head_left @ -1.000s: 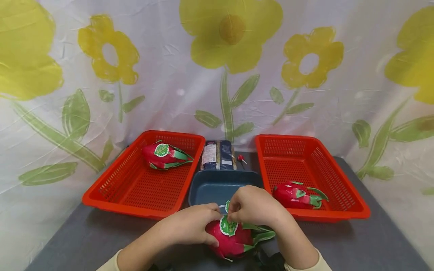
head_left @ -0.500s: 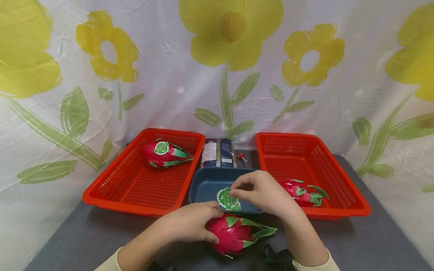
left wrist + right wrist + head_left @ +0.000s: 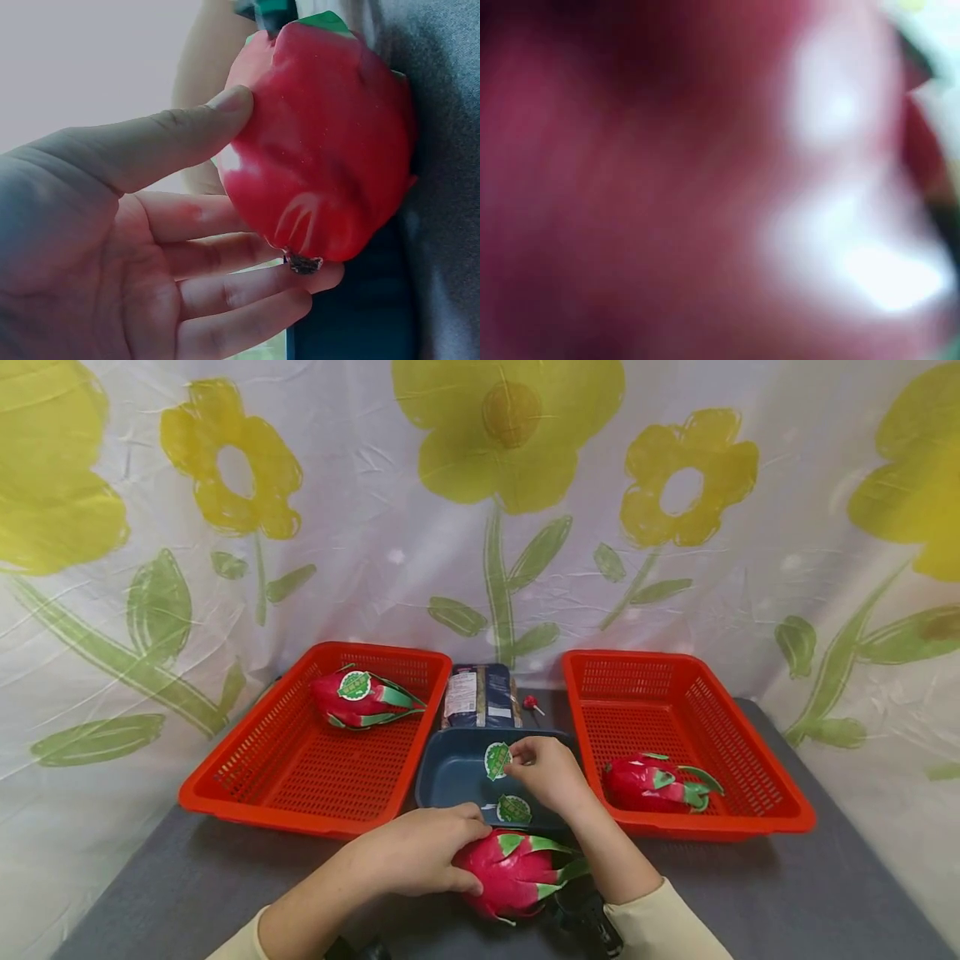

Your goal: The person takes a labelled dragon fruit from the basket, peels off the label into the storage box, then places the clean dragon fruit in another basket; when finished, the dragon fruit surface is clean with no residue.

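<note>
My left hand (image 3: 420, 853) grips the blunt end of a red dragon fruit (image 3: 517, 877) in front of the tray. In the left wrist view, the thumb presses one side of the dragon fruit (image 3: 322, 150) and the fingers reach behind it. Above a dark blue tray (image 3: 442, 795), my right hand (image 3: 551, 772) pinches a round green and white sticker (image 3: 497, 760) by its edge. A similar sticker (image 3: 513, 809) is at the tray's near side. Blurred red dragon fruit skin (image 3: 630, 187) fills most of the right wrist view, hiding the fingers.
A red basket (image 3: 292, 818) at left holds a dragon fruit (image 3: 360, 700) bearing a sticker. Another red basket (image 3: 727, 823) at right holds a dragon fruit (image 3: 652, 782). Behind the tray lie a dark blue packet (image 3: 480, 697) and a red lollipop (image 3: 532, 702). A flowered cloth (image 3: 360, 568) hangs behind.
My right hand has peeled the sticker off the dragon fruit and carried it forward over the tray. The left hand has kept its grip on the fruit.
</note>
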Demonstrator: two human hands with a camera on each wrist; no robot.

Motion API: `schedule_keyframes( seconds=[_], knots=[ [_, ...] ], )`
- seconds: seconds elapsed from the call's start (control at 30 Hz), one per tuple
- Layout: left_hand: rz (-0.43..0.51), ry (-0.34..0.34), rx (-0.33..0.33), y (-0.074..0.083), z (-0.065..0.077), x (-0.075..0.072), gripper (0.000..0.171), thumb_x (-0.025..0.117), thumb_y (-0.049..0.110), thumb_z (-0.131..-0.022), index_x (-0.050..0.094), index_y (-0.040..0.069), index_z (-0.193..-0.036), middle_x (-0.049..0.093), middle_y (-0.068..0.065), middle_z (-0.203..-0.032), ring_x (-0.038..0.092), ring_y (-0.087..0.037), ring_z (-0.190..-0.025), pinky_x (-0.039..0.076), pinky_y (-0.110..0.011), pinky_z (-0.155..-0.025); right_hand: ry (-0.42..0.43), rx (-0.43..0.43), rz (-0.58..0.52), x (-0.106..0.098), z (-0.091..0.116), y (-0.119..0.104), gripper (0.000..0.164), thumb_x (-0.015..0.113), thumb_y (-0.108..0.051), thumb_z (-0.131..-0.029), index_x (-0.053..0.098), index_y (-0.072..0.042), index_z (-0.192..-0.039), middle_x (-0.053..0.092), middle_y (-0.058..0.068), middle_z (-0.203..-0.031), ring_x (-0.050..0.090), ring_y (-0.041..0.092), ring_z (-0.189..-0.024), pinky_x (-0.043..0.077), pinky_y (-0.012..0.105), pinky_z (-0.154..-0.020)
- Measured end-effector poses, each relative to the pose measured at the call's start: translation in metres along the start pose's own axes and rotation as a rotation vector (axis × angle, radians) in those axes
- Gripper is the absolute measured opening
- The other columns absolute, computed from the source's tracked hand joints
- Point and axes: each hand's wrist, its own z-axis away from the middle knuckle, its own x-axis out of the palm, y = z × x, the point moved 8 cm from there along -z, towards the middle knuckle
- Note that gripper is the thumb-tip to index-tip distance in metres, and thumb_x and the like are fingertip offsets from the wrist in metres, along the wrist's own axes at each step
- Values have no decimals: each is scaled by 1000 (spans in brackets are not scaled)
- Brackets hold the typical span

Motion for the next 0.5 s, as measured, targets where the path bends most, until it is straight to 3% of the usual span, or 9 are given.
schedule_keyframes(
  seconds=[0.33, 0.5],
  knots=[
    [-25, 1, -4, 1, 0, 1, 58, 87, 40, -80, 69, 14, -128, 62, 7, -108, 58, -4, -89, 55, -23, -72, -119, 126, 42, 24, -6, 30, 27, 70, -7, -93, 72, 7, -117, 72, 12, -98, 64, 25, -91, 55, 45, -89],
    [-24, 4, -3, 0, 1, 1, 59, 88, 40, -79, 69, 14, -128, 61, 8, -108, 58, -4, -89, 55, -23, -71, -157, 115, 84, 30, -5, 34, 32, 70, -9, -92, 70, 9, -119, 72, 16, -105, 64, 28, -95, 54, 48, -90]
  ],
)
